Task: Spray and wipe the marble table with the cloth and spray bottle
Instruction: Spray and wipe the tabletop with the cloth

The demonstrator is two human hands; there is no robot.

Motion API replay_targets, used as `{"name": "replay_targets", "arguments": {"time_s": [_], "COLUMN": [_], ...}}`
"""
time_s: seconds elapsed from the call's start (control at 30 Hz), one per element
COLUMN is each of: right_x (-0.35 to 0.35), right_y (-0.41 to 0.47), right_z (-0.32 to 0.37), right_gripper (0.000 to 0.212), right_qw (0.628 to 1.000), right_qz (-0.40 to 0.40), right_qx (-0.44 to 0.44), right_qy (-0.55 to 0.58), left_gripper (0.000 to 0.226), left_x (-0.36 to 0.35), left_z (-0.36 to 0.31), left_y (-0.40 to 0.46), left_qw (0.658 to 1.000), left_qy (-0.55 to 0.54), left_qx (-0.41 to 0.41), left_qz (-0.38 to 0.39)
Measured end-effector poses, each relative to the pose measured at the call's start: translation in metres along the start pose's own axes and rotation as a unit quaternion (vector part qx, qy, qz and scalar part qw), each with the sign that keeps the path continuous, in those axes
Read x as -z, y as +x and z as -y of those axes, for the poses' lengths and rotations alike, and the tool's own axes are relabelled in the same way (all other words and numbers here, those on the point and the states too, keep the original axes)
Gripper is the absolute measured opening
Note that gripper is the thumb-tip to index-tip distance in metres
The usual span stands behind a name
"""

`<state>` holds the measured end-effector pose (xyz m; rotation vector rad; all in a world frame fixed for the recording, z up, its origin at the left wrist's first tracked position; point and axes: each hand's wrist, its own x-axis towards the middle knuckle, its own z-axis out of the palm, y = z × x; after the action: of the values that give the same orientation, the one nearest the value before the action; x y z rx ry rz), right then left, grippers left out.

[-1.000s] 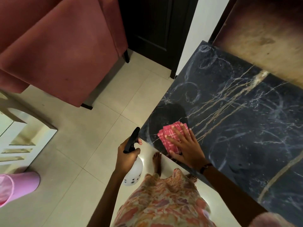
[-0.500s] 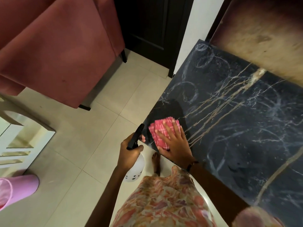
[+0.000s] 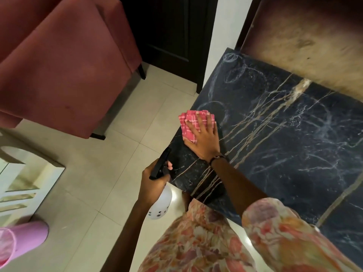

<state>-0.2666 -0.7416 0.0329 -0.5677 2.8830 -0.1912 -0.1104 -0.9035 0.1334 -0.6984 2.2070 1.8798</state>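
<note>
My right hand (image 3: 203, 138) lies flat on the soft cloth (image 3: 189, 122), pressing the tabletop (image 3: 294, 134). My left hand (image 3: 152, 183) grips the bottle (image 3: 161, 205), probably light.

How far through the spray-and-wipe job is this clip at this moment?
Done: cannot say for sure, though swirl streaks cross much of the black veined marble table. In hand: the right hand presses the folded pink checked cloth flat near the table's left edge; the left hand grips the white spray bottle beside it. Left: the far top, probably.
</note>
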Motion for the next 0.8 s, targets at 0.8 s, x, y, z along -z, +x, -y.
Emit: {"name": "replay_targets", "arguments": {"time_s": [0.8], "right_x": [0.011], "right_y": [0.030], "right_z": [-0.036], "right_gripper": [0.071], "right_qw": [1.000], "right_qz": [0.001], "right_qx": [0.008], "right_qy": [0.026], "left_gripper": [0.025], "left_x": [-0.053], "left_z": [-0.040], "left_y": [0.058], "left_qw": [0.999], "left_qy": [0.036], "left_qx": [0.001], "left_qz": [0.001]}}
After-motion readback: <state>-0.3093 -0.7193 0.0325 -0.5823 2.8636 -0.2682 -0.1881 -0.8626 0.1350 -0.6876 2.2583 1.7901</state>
